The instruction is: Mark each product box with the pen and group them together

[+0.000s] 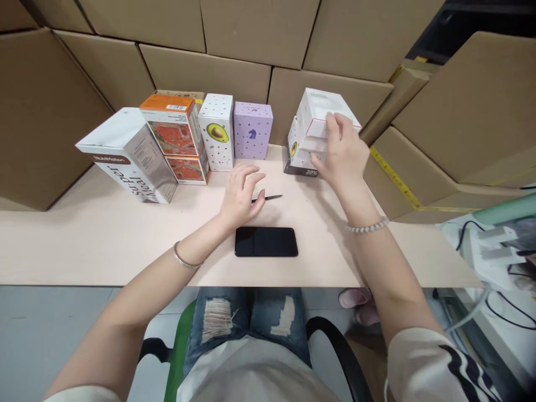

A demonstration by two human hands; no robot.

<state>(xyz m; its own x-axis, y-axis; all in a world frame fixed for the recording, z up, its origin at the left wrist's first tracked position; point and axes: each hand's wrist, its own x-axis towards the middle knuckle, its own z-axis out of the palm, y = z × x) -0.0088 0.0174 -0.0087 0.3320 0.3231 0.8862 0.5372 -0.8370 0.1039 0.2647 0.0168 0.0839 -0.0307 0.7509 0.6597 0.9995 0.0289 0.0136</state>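
Observation:
My right hand (345,148) is at a small stack of boxes, with its fingers over the front edge of the top white box (326,106) and its thumb lower down. Beneath that box is another white box (293,146) with an avocado picture, and at the bottom a black box (299,169) marked 20%. My left hand (242,195) hovers over the desk, empty, its fingers loosely spread. Partly behind it lies a thin dark pen-like stick (272,197). A black phone (266,242) lies flat nearer to me.
On the left stand a white Super Meal box (134,156), stacked orange boxes (178,131), a white avocado box (216,134) and a purple box (253,129). Cardboard cartons (234,78) wall the back and sides. A white power strip with cables (496,251) sits at far right.

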